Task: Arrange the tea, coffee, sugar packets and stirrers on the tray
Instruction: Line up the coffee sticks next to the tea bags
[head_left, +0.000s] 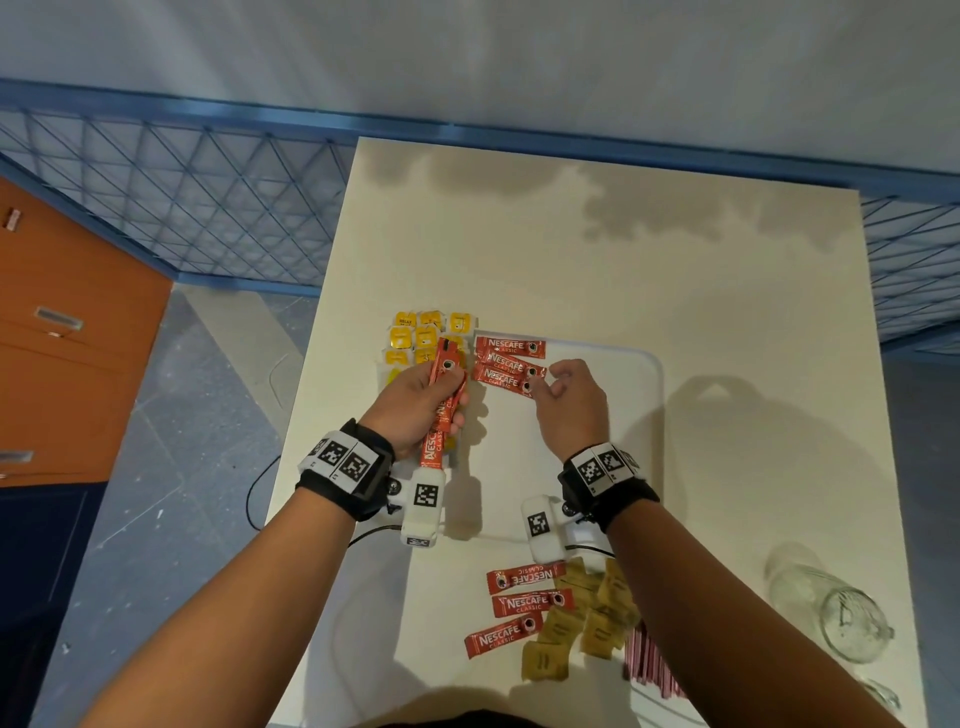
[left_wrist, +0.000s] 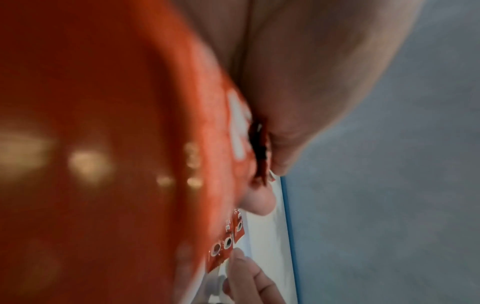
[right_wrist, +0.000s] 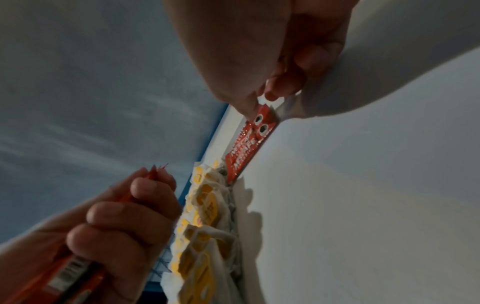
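Nearest the camera, loose coffee sachets (head_left: 522, 605), brown sugar packets (head_left: 584, 618) and pink stirrers (head_left: 649, 662) lie at the counter's (head_left: 727, 291) near edge, the stirrers partly hidden by the right forearm. On the white tray (head_left: 644, 410), three coffee sachets (head_left: 506, 366) lie in a row at its far left corner; the right hand (head_left: 571, 402) pinches the nearest one's end with its fingers (right_wrist: 281, 88). Beside it the left hand (head_left: 415, 405) grips a bundle of sachets (head_left: 444, 402), fingers clenched. Yellow tea bags (head_left: 426, 335) lie along the tray's left edge. Most of the tray is bare. In the left wrist view the bundle is a blur.
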